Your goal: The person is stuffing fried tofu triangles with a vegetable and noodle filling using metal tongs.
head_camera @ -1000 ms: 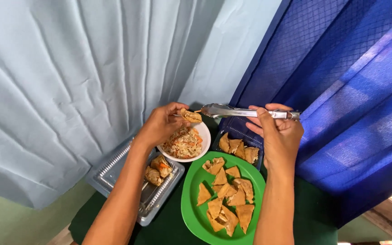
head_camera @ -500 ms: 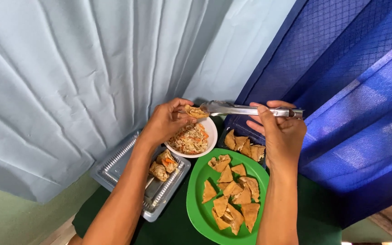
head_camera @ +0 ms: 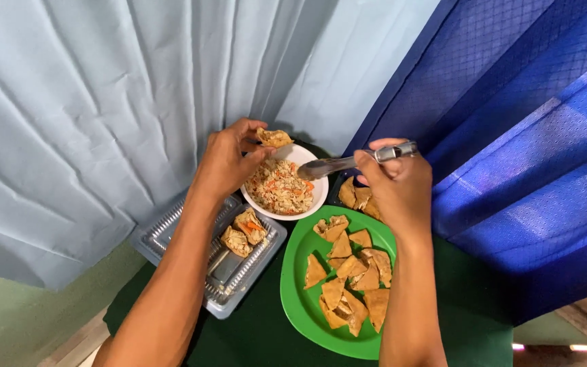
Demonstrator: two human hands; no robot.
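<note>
The fingers (head_camera: pixel 261 151) of the left hand (head_camera: pixel 229 163) are pinched on a fried triangular pocket (head_camera: pixel 274 138), held above the far rim of the white bowl (head_camera: pixel 317 197). The right hand (head_camera: pixel 397 185) is closed around the handle of a metal spoon (head_camera: pixel 348 163), whose bowl end points left, just above the filling and close to the held pocket.

The white bowl holds a shredded mix of pale and orange filling (head_camera: pixel 278 188), with plenty left in it. Left of it, on the dark green desk (head_camera: pixel 259 333), stands a clear plastic tray (head_camera: pixel 171 231) holding two pockets already stuffed (head_camera: pixel 244 231), filling showing at their cut edges; most of the tray shows bare plastic.

Nearer and to the right, the green plate (head_camera: pixel 297 299) carries a heap of plain fried triangles (head_camera: pixel 351 278), and a few more (head_camera: pixel 361 197) lie on a dark surface just beyond the plate, under the right hand.

By how things lie, the work looks early: two pieces finished, one in hand over the bowl, and by far the greater share unfilled on the plate and behind it. Pale blue curtain (head_camera: pixel 103 88) hangs on the far left, deep blue cloth (head_camera: pixel 524 136) on the right.
</note>
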